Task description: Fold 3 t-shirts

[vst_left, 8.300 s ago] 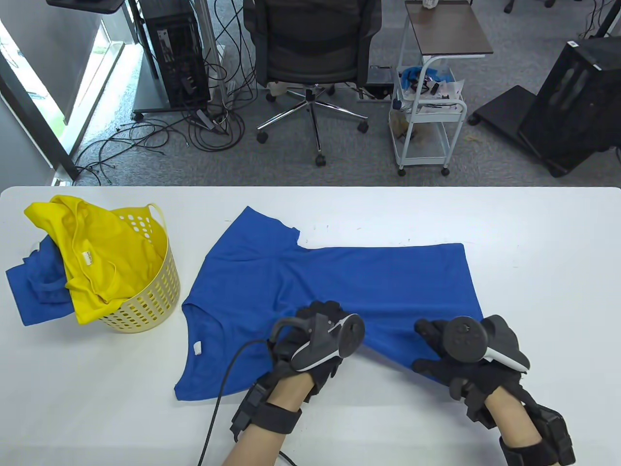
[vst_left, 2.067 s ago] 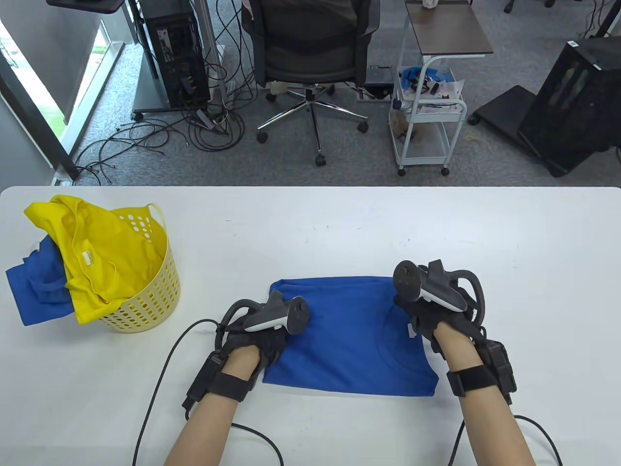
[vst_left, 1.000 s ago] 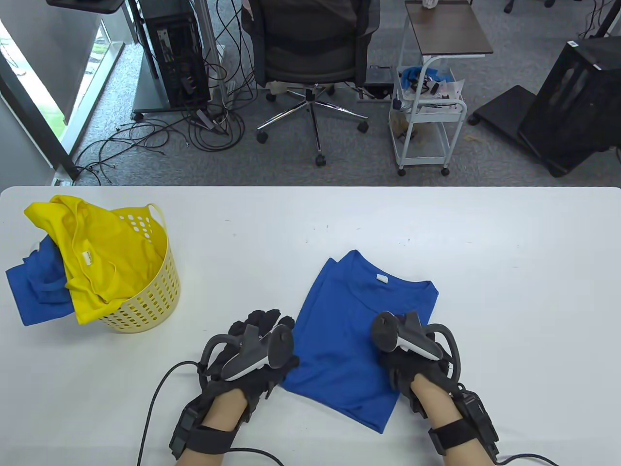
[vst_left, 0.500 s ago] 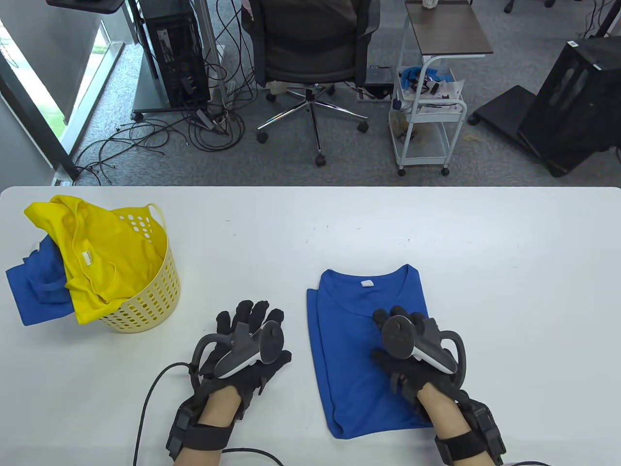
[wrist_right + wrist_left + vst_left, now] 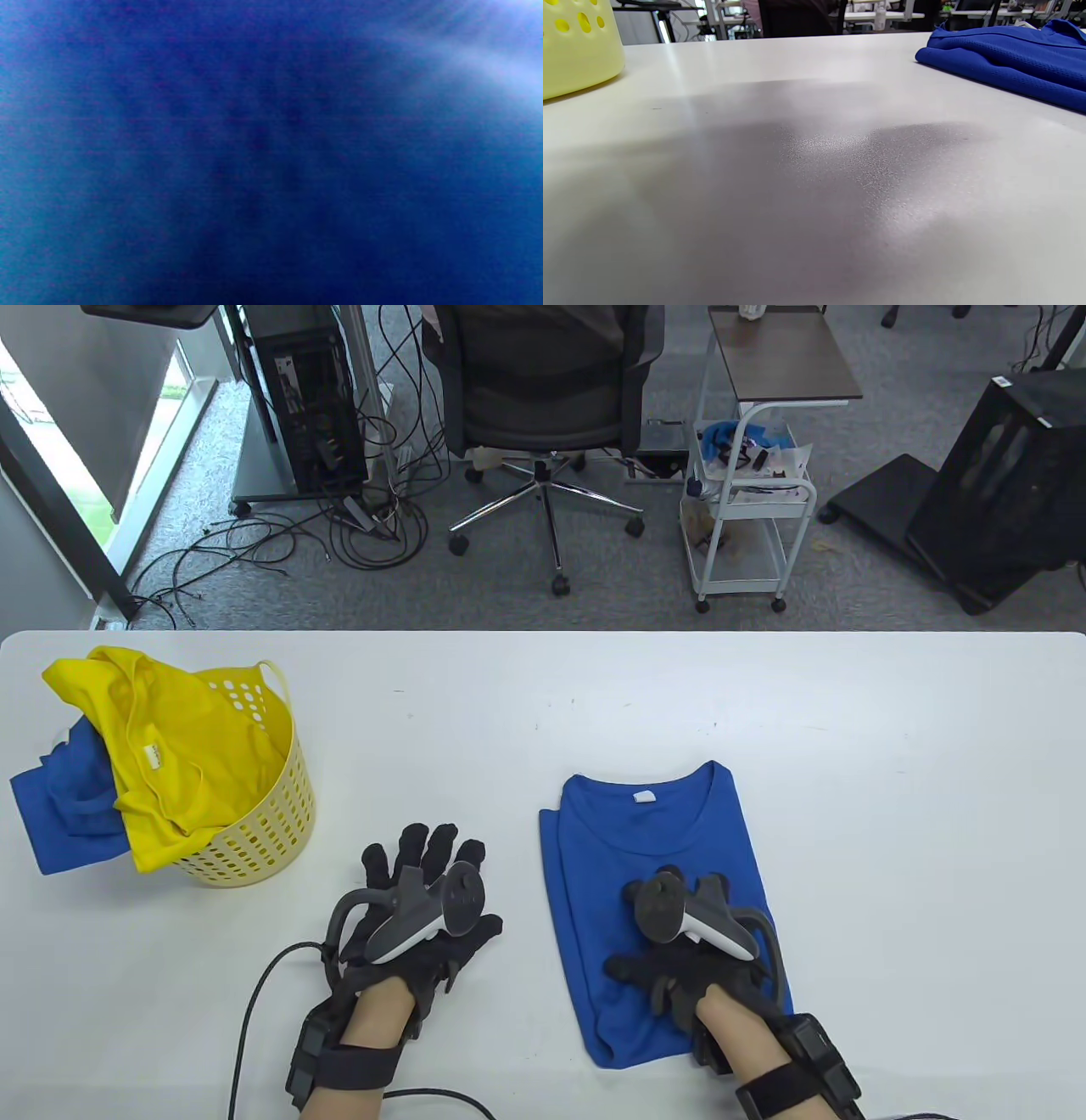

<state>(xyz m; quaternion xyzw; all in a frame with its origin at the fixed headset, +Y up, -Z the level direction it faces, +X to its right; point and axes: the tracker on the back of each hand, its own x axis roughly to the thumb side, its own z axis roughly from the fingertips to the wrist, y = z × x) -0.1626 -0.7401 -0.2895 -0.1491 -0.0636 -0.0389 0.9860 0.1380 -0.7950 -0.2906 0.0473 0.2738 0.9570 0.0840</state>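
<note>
A folded blue t-shirt (image 5: 645, 848) lies on the white table (image 5: 891, 780), collar and white tag toward the far side. My right hand (image 5: 679, 959) rests flat on its near half. My left hand (image 5: 424, 882) lies flat on the bare table just left of the shirt, fingers spread, holding nothing. The shirt's folded edge also shows in the left wrist view (image 5: 1009, 55). The right wrist view shows only blurred blue cloth (image 5: 271, 152). A yellow t-shirt (image 5: 170, 746) and another blue t-shirt (image 5: 59, 814) hang over a yellow basket (image 5: 254, 831) at the far left.
The basket also shows at the left edge of the left wrist view (image 5: 577, 46). Glove cables (image 5: 271, 984) trail over the table's near edge. An office chair (image 5: 543, 398) and a white cart (image 5: 747, 500) stand on the floor beyond the table.
The shirt went from spread out to a folded rectangle, turned collar-away. In the last half second my right hand slid nearer along the shirt and my left hand shifted slightly left.
</note>
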